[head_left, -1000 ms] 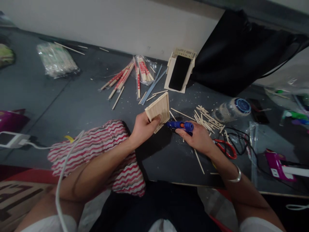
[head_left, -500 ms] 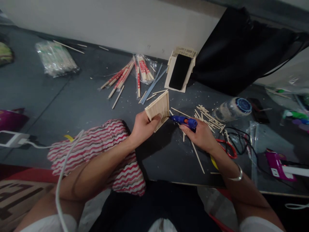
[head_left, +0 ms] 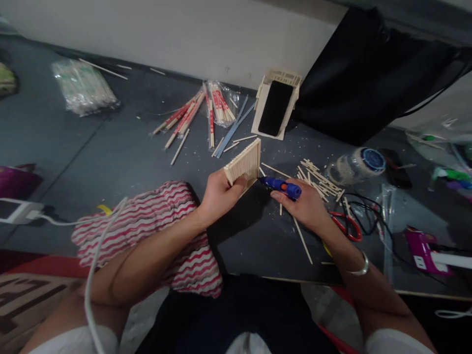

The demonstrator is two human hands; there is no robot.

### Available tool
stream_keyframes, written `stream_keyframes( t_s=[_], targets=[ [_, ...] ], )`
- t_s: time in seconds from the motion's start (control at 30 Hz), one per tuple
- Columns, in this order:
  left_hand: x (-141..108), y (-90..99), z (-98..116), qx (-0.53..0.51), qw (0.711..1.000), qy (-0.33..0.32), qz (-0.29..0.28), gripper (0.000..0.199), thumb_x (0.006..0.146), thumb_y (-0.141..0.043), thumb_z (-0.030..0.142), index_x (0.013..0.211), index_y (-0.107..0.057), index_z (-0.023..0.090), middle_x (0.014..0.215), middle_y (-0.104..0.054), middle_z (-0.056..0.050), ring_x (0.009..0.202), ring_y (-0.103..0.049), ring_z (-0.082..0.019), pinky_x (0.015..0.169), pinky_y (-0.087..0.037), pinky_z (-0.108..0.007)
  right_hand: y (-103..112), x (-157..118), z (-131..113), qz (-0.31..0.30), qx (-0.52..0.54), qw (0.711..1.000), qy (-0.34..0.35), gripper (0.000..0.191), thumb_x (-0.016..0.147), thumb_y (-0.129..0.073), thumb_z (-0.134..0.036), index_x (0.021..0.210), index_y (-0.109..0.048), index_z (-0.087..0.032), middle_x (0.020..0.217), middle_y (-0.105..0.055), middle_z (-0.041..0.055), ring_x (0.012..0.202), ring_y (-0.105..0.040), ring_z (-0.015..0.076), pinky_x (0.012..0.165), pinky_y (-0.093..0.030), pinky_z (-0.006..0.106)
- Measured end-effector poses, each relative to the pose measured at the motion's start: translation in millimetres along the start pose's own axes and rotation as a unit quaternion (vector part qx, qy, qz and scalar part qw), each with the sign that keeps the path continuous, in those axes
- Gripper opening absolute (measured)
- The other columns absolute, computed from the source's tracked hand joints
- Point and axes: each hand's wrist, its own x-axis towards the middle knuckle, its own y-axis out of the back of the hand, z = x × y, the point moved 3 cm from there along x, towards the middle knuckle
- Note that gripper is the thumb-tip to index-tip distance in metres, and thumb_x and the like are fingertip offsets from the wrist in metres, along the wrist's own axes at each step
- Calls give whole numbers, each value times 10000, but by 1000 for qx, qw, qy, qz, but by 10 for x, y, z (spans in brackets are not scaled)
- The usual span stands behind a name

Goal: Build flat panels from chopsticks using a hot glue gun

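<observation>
A small panel of pale wooden sticks (head_left: 244, 161) is tilted above the grey table, gripped by my left hand (head_left: 221, 194) with the thumb on its face. My right hand (head_left: 308, 204) is closed around a blue pen-like tool (head_left: 280, 186), whose dark tip is at the panel's lower right edge. Whether the tip touches the wood is too small to tell. Loose cut sticks (head_left: 319, 182) lie just beyond my right hand.
Behind are red-wrapped chopsticks (head_left: 190, 118), blue strips (head_left: 234, 129) and a phone on a stand (head_left: 276, 108). A plastic jar (head_left: 356, 166), red-handled scissors (head_left: 350, 228) and black cables are at right. A striped cloth (head_left: 147, 221) lies under my left forearm.
The stick panel has shifted slightly right and turned a little in my left hand. The blue tool remains at its edge, with only a slight shift of my right hand.
</observation>
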Motion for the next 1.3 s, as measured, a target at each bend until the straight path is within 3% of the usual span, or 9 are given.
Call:
stream_keyframes(
  t_s=[0.73, 1.3],
  targets=[
    [-22, -9, 20, 37, 999, -35, -16, 231, 897, -534, 302, 839, -709, 164, 771, -730, -39, 775, -683, -202, 745, -552, -304, 24, 11, 4, 7, 15, 998, -61, 589, 754, -655, -796, 606, -494, -249, 612, -588, 7, 613, -555, 190, 589, -385, 303],
    [-20, -3, 24, 33, 999, -31, -10, 239, 914, -547, 296, 925, -735, 148, 847, -768, -54, 834, -710, -209, 787, -566, -308, -35, -13, 92, 4, 82, 987, -139, 562, 648, -765, -759, 617, -537, -246, 594, -601, -4, 584, -544, 194, 592, -396, 327]
  ],
)
